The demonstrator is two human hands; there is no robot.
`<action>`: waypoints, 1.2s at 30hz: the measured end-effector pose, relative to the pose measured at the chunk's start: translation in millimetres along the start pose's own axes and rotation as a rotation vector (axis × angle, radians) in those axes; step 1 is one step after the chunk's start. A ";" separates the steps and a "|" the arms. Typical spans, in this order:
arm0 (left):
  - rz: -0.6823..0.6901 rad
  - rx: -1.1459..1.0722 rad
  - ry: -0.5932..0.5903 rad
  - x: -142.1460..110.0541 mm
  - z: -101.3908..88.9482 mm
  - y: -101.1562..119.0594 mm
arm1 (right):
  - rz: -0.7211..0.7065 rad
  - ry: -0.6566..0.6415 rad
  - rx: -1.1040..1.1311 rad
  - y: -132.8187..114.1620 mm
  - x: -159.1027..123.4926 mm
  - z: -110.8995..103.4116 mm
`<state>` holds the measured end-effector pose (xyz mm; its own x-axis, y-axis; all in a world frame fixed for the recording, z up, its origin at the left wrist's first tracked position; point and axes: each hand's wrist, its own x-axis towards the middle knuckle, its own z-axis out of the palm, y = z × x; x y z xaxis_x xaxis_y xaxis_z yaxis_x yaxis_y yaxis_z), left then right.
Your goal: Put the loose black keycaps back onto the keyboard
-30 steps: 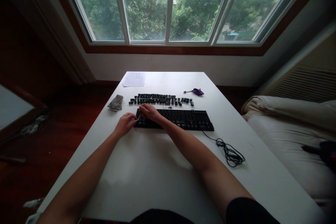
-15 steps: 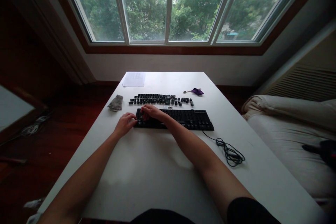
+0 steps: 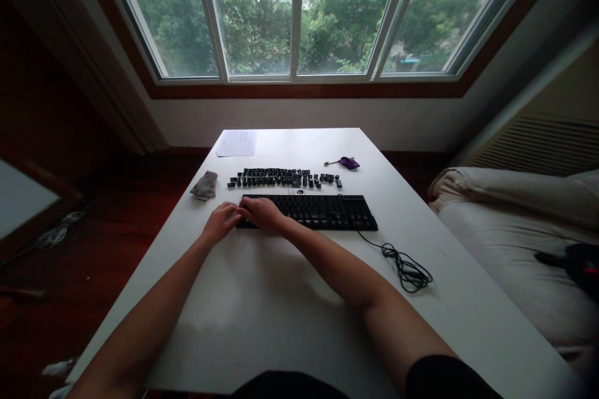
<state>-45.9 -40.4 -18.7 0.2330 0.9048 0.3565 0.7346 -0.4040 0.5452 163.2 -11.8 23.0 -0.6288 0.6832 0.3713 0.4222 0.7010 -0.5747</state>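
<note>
A black keyboard (image 3: 322,212) lies lengthwise across the white table. At its left end, my left hand (image 3: 221,223) has its fingers curled against the edge, thumb toward the keys. My right hand (image 3: 262,213) reaches across the left part of the keyboard, palm down, its fingers drawn together and its fingertips beside those of my left hand. Whatever lies between the right fingers is hidden. Just beyond the keyboard, loose black keycaps (image 3: 271,180) stand in uneven rows. Near them lies a small clear ring-like item (image 3: 299,192), too small to name.
A crumpled grey cloth (image 3: 204,186) lies left of the keycaps. Printed paper (image 3: 236,143) rests at the far left corner. A brush (image 3: 332,163) and a purple item (image 3: 349,163) lie at the far right. The keyboard's coiled cable (image 3: 406,268) sits on the right.
My right hand has moved left and slightly toward me over the keyboard, coming up against my left fingers. My left hand has stayed by the keyboard's left edge. The view has shifted slightly.
</note>
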 end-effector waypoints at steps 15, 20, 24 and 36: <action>0.026 0.051 -0.026 1.1 -0.7 3.6 | 0.131 0.152 0.204 6.8 -8.6 10.3; 0.018 -0.012 -0.018 1.5 4.3 11.4 | 0.301 0.251 0.335 9.5 -4.7 10.1; -0.017 -0.001 -0.008 0.7 5.7 15.6 | 0.276 0.275 0.242 7.6 -5.4 10.8; 0.115 0.113 0.007 5.3 -15.7 23.7 | 0.302 0.382 -0.008 -5.3 -11.9 18.9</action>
<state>-37.3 -47.3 8.0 0.3153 0.8524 0.4171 0.7702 -0.4866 0.4122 156.1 -27.5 7.9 -0.1937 0.8813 0.4310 0.5550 0.4607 -0.6926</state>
